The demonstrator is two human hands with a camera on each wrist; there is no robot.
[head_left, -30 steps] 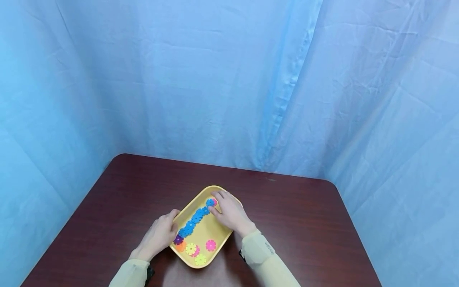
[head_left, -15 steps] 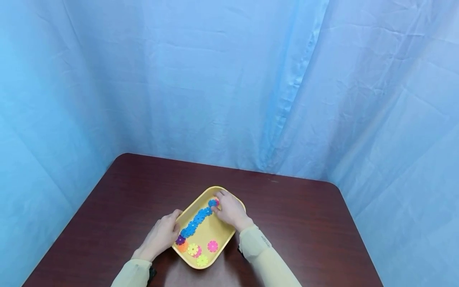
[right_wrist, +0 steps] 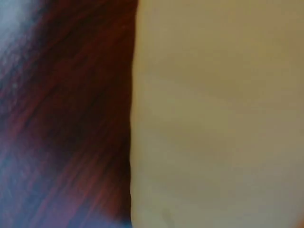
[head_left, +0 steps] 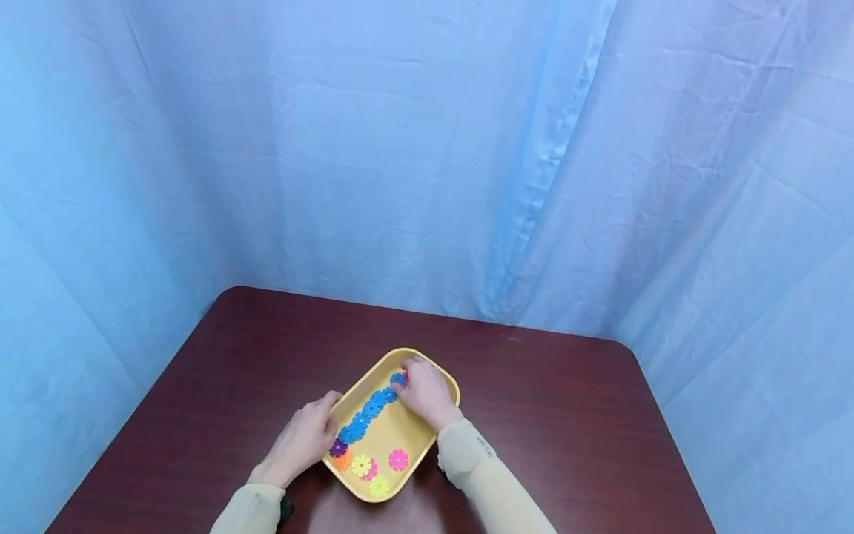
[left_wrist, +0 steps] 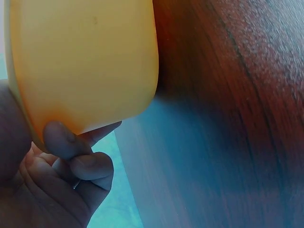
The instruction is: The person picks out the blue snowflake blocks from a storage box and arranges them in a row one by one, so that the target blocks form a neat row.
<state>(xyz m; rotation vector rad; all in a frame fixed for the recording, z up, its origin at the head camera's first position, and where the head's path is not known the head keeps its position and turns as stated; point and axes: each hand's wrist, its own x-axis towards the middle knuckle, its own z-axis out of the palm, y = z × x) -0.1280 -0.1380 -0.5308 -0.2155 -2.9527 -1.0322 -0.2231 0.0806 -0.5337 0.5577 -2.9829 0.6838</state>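
A yellow plastic tray sits at an angle on the table. My left hand grips its left rim; the left wrist view shows curled fingers against the tray's outer wall. Inside the tray, a row of overlapping blue notched interlocking discs runs along the left side to a purple disc. My right hand reaches into the far end, thumb and fingers closed about the row's end, where blue and pink discs meet. The right wrist view has only a tray wall and table, not the hand.
Loose discs lie at the tray's near end: orange, yellow, yellow-green and pink. The dark wooden table extends around the tray. Blue curtains hang behind and at both sides.
The right hand's fingers have drawn in around the blue and pink discs at the far end. The left hand keeps its grip on the rim. The whole view has shifted slightly.
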